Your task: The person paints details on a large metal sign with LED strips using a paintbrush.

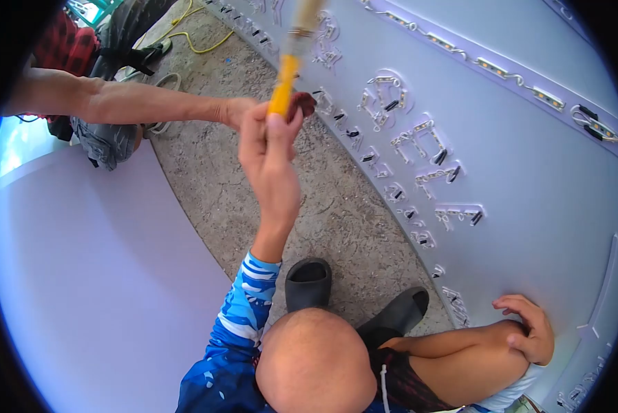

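My left hand [271,158] reaches forward at the end of a blue patterned sleeve. Its fingers are closed on the yellow handle of a paintbrush [286,76], whose blurred pale end points up and away from me. A dark red, crumpled-looking piece [302,104] shows beside the handle at my fingertips. Another person's forearm [151,102] comes in from the left, and that person's hand [237,112] overlaps mine, its fingers mostly hidden behind it. My right hand [529,329] rests over my right knee with bent, parted fingers, holding nothing.
On the right lies a large pale panel [543,241] with raised letters and wired LED strips [491,67]. A smooth white sheet [102,275] curves along the left. Rough concrete floor [254,199] lies between them, with a yellow cord [199,48] at the back. My feet wear dark slides [309,282].
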{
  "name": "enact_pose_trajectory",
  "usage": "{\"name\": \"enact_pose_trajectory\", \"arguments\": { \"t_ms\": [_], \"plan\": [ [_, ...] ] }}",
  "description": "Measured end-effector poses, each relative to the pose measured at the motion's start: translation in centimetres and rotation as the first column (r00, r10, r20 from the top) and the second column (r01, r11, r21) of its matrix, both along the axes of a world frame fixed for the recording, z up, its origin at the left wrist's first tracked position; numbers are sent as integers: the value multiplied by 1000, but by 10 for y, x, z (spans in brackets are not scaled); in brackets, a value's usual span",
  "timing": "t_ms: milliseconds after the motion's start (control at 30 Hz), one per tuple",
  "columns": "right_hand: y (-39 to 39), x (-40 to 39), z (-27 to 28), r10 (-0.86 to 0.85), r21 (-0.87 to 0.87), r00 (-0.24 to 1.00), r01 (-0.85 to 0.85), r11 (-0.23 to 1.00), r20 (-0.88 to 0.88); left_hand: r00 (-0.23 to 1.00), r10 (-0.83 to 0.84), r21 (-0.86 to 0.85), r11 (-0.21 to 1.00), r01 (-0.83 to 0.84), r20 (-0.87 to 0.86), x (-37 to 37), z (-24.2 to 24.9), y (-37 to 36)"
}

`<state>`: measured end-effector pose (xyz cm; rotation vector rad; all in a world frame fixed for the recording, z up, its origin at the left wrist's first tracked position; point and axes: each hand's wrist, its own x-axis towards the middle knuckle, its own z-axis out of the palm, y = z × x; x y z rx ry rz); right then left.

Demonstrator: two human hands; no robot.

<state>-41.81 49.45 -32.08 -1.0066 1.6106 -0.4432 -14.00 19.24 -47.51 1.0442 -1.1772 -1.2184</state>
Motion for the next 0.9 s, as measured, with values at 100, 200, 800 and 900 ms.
{"name": "enact_pose_trajectory", "arguments": {
  "t_ms": [100,200,800,900],
  "plan": [
    [1,4,-1,-26,-8,1000,26,1000,-14,996,-27,-86,996,35,86,3,-11,0],
    [1,4,-1,-5,-15,999,5,1000,-40,929,-27,21,1000,21,369,12,-43,-12],
    [3,-2,-5,-22,-5,998,21,1000,-57,993,-53,118,992,41,101,17,-16,-22],
    [3,-1,-5,-21,-26,999,20,999,-39,918,-367,168,925,342,151,25,-2,-20]
  ]
}}
